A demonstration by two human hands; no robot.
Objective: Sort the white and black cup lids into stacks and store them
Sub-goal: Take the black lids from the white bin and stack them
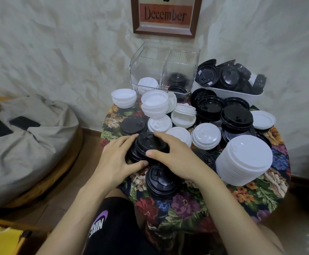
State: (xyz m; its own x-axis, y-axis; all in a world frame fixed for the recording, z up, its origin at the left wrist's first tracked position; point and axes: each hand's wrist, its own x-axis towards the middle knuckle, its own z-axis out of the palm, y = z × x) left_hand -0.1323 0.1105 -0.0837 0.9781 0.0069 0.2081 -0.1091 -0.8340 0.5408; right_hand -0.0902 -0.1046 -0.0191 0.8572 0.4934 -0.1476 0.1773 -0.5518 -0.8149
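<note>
**Q:** What are the hands doing?

**A:** Both cup a stack of black lids [147, 144] near the front left of a round table under a floral tablecloth [186, 205]. The left hand [115, 159] curls round its left side, thumb at the front. The right hand [174, 155] curls over the right side, with its thumb tip on the front edge.

**Q:** Which way does that stack point?

**A:** Tops face up and the stack stands roughly upright.

**Q:** And the other lids?

**A:** A tall stack of white lids [245, 159] stands to the right, also tops up. At the back, a clear divided bin [164, 57] holds white lids on the left and black on the right.
</note>
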